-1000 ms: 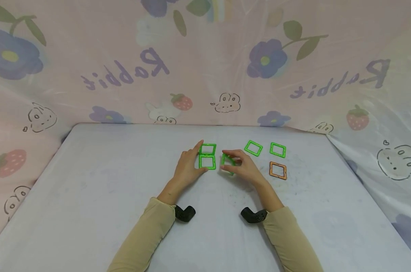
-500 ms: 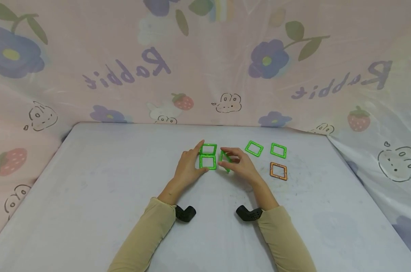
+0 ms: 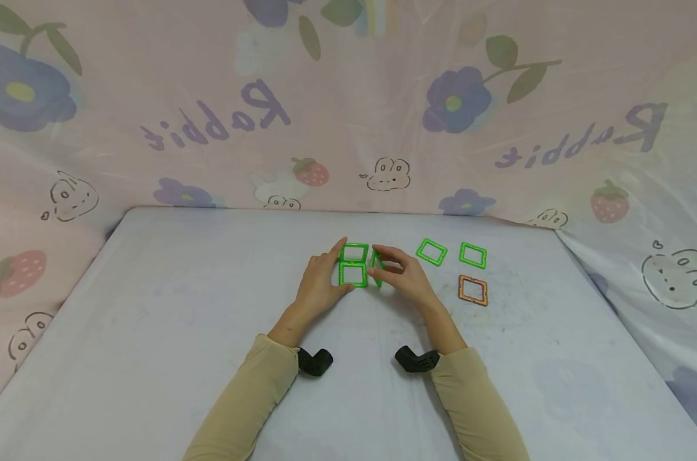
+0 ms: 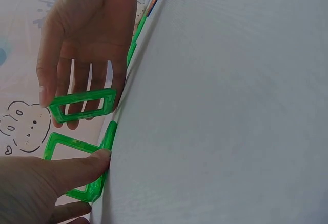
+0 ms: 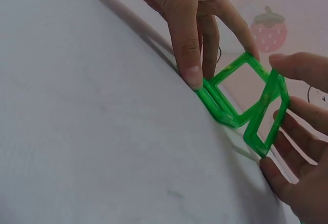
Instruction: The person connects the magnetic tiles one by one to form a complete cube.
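Two green square magnetic tiles are joined at an edge in the head view: one lies flat (image 3: pixel 352 285), and the other stands up (image 3: pixel 356 244) behind it. My left hand (image 3: pixel 318 280) holds this pair from the left, its thumb on the flat tile's near edge and a fingertip at the standing one. On the right, my right hand (image 3: pixel 407 275) grips a third green magnetic tile (image 4: pixel 84 115) by its edges between thumb and fingers. This tile is held on edge, close beside the pair; in the right wrist view it overlaps the standing tile (image 5: pixel 225 75).
To the right on the white table (image 3: pixel 210 320) lie two more green tiles, one turned at an angle (image 3: pixel 427 259) and one farther right (image 3: pixel 472 264). An orange tile (image 3: pixel 473 301) lies nearer. A printed cloth (image 3: pixel 336 115) hangs behind the table.
My right hand has moved left with its green tile, bringing it closer to the joined pair and turning it more edge-on. The left hand and its pair stay put.
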